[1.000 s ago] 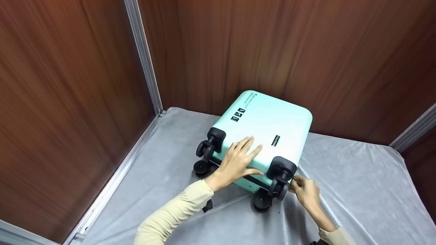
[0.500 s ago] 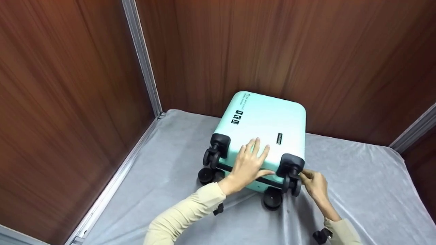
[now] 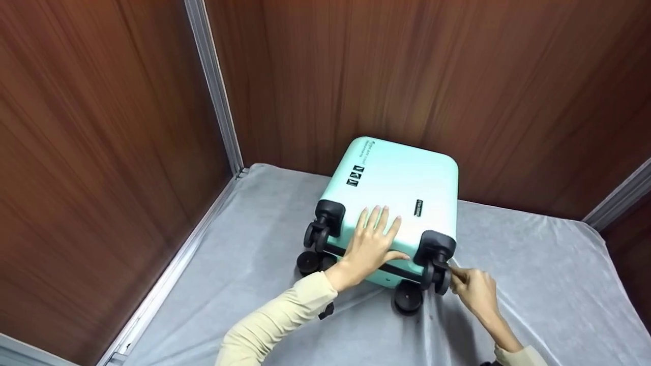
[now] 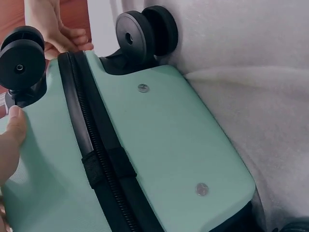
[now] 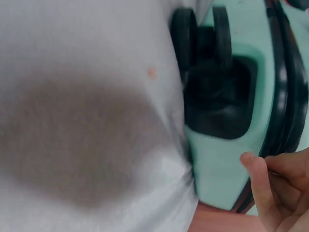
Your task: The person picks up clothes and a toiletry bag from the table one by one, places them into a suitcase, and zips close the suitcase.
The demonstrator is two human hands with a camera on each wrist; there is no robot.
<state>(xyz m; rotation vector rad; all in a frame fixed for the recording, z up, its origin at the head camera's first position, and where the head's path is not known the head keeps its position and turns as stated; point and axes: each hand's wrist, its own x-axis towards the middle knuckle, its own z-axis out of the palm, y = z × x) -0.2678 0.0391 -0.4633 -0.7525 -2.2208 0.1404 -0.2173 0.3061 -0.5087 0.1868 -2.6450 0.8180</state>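
A mint-green hard-shell suitcase (image 3: 396, 178) lies on its side, its black wheels (image 3: 435, 272) facing me. My left hand (image 3: 368, 249) rests flat on the upper shell near the wheel end, fingers spread and straight; its thumb lies along the edge. At the suitcase's right side, my right hand (image 3: 474, 291) has curled fingers, with thumb and forefinger pinching at the zipper. In the right wrist view the thumb and fingers (image 5: 260, 181) are at the black zipper band (image 5: 285, 96); any pull is hidden. The zipper (image 4: 99, 145) crosses the wheel end in the left wrist view.
Grey cloth (image 3: 239, 244) covers the surface and wrinkles under the suitcase. Brown wood-grain panels (image 3: 325, 76) stand behind and at the left, joined by a metal corner post (image 3: 216, 86). The suitcase's far end is close to the back panel.
The suitcase has turned slightly and shifted right at its wheel end, the left hand moving with it. In the last half second my right hand has slid toward me along the suitcase's side.
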